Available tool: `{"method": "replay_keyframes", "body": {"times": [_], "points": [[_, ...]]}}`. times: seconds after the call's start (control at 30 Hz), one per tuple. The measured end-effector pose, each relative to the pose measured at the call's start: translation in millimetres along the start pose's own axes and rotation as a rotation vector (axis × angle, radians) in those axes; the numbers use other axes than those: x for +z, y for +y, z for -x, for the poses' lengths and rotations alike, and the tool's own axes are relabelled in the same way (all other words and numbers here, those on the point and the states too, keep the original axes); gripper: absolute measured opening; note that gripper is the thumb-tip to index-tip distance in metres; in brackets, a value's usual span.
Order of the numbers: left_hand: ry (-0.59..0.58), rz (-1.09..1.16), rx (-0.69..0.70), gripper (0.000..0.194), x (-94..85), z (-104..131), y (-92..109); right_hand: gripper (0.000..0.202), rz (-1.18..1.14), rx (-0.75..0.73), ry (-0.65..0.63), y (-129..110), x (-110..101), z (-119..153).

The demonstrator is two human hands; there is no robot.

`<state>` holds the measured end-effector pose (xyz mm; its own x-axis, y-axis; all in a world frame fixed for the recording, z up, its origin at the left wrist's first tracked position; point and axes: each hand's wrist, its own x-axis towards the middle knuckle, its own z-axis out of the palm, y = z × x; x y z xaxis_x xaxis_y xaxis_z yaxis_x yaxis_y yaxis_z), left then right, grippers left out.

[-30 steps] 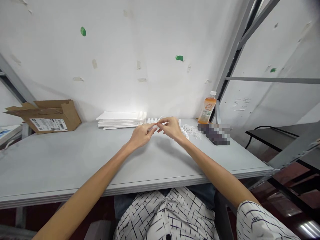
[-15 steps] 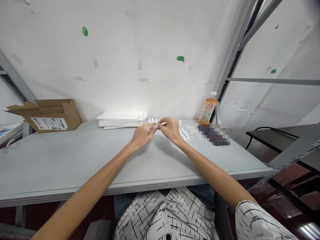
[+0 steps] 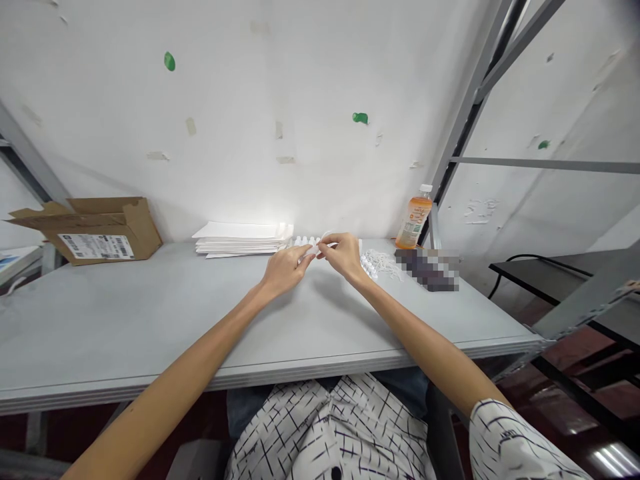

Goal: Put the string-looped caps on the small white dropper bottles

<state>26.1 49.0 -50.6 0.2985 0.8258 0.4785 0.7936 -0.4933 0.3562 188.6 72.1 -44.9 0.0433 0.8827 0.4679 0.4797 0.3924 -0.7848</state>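
My left hand is closed in a pinch above the table, holding a small white piece whose exact kind is too small to make out. Close by on the right, my right hand pinches a thin white string, which curves up over its fingers. The fingertips of both hands nearly meet. Small white plastic pieces stand in a row behind them, partly hidden. More white pieces lie beside my right wrist, next to a heap of loose white strings.
A stack of white sheets or flat cards lies left of my hands on the grey table. An opened cardboard box stands far left. On the right are an orange drink bottle and a dark, blurred-out object.
My right fingertips have shifted very slightly away from my left ones. Both hands otherwise keep their place and their pinch.
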Motion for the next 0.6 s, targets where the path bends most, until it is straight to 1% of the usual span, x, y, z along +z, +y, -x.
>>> {"method": "replay_keyframes", "body": {"times": [0.17,0.33,0.6], "points": [[-0.01,0.01,-0.011,0.041,-1.6,0.3,1.0,0.016,0.001,0.036,-0.026,-1.5,-3.5,-0.2],[-0.022,0.026,-0.02,0.042,-2.5,0.3,1.3,0.016,0.031,0.032,-0.019,-1.2,-3.5,-0.9],[-0.003,0.037,0.007,0.042,-1.1,0.1,-2.1,0.019,0.156,0.04,-0.021,-7.1,-6.2,2.5]]}}
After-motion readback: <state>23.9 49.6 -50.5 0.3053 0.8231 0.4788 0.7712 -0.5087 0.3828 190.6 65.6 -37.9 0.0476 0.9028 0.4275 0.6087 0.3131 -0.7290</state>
